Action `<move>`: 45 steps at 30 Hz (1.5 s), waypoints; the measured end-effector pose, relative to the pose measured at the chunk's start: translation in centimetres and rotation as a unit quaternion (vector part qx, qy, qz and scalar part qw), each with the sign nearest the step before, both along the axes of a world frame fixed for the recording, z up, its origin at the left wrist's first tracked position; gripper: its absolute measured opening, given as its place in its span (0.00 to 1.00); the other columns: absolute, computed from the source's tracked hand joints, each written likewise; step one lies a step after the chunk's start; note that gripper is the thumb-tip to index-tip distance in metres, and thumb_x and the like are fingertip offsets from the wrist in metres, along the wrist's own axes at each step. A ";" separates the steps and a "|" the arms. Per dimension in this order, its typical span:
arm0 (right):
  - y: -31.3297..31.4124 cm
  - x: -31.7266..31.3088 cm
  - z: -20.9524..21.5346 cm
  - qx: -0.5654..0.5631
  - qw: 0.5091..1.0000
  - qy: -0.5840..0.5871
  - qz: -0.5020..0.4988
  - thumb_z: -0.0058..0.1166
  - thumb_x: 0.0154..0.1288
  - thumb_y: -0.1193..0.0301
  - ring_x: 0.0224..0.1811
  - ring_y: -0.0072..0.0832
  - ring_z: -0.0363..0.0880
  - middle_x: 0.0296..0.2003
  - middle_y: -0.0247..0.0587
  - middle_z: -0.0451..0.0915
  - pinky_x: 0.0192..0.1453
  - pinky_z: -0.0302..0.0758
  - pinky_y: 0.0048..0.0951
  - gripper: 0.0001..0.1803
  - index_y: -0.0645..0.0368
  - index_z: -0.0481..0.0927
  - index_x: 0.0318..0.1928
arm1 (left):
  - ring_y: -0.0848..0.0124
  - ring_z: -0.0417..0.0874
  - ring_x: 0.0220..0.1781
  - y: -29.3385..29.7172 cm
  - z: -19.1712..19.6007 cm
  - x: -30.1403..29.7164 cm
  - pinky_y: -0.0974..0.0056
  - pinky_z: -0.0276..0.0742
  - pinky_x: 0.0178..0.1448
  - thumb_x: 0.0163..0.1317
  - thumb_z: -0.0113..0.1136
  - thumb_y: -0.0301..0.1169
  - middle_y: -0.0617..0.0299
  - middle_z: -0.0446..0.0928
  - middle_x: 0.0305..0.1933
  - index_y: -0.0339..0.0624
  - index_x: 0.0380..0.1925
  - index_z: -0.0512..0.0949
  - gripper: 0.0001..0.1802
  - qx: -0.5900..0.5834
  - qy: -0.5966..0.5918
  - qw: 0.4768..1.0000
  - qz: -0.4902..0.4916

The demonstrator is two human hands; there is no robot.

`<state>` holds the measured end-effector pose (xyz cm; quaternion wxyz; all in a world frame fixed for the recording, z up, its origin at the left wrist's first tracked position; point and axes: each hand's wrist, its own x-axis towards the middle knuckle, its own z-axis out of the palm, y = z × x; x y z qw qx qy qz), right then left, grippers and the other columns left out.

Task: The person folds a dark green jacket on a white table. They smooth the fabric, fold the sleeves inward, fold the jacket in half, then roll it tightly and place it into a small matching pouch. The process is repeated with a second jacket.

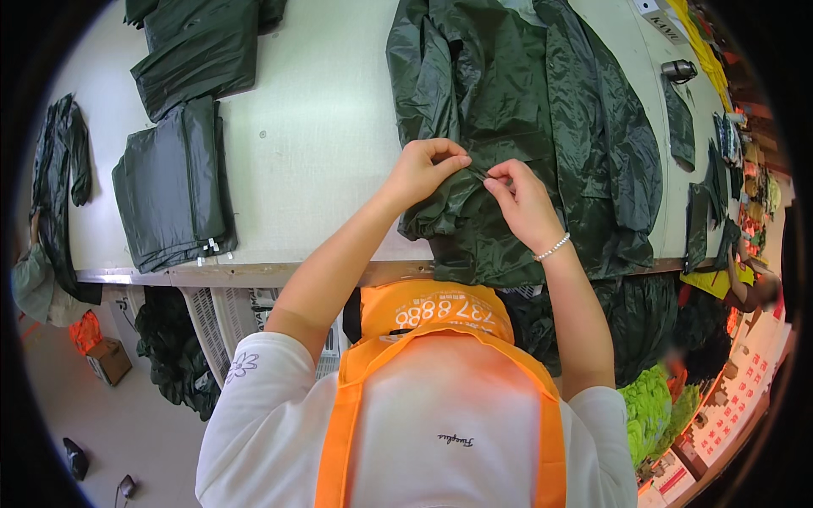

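Note:
A dark green, shiny jacket (512, 93) is spread on the white table (313, 102) in front of me, its lower edge at the table's near edge. My left hand (428, 173) pinches a fold of it between thumb and fingers. Just to the right, my right hand (523, 203) has its thumb and fingertips closed on the same strip of fabric. A short stretch of cloth runs between the two pinches. Whether there is a seam or fastener in the fold is too small to tell.
Folded dark green garments (174, 182) are stacked at the left, with more behind. A dark bottle (679, 70) and a white box (660, 21) stand far right. White crates (222, 326) and dark cloth lie under the table. Other people are at both ends.

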<state>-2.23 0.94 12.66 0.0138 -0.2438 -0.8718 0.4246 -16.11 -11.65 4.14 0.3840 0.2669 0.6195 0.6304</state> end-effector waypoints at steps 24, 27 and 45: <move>-0.2 -1.8 0.2 -0.046 0.998 0.007 0.048 0.58 0.61 0.73 0.30 0.26 0.75 0.31 0.39 0.76 0.37 0.73 0.25 0.07 0.63 0.76 0.36 | 0.81 0.78 0.38 -1.0 0.4 -1.4 0.75 0.73 0.45 0.64 0.58 0.30 0.65 0.80 0.35 0.36 0.35 0.78 0.07 0.016 -0.136 0.989 -0.062; -0.2 -1.7 0.0 -0.052 0.998 0.006 0.029 0.59 0.60 0.72 0.29 0.23 0.73 0.32 0.37 0.76 0.37 0.72 0.24 0.09 0.62 0.76 0.38 | 0.81 0.77 0.39 -1.1 0.5 -1.6 0.75 0.72 0.46 0.65 0.57 0.31 0.65 0.79 0.35 0.37 0.34 0.77 0.08 0.004 -0.129 0.990 -0.055; -0.7 -0.9 -7.7 -0.010 0.992 0.106 -0.062 0.61 0.60 0.68 0.20 0.22 0.63 0.19 0.39 0.71 0.27 0.66 0.25 0.15 0.64 0.69 0.34 | 0.57 0.83 0.36 -29.5 -1.8 13.4 0.54 0.79 0.38 0.48 0.62 0.39 0.55 0.81 0.33 0.47 0.26 0.81 0.09 -0.532 0.231 0.706 -0.406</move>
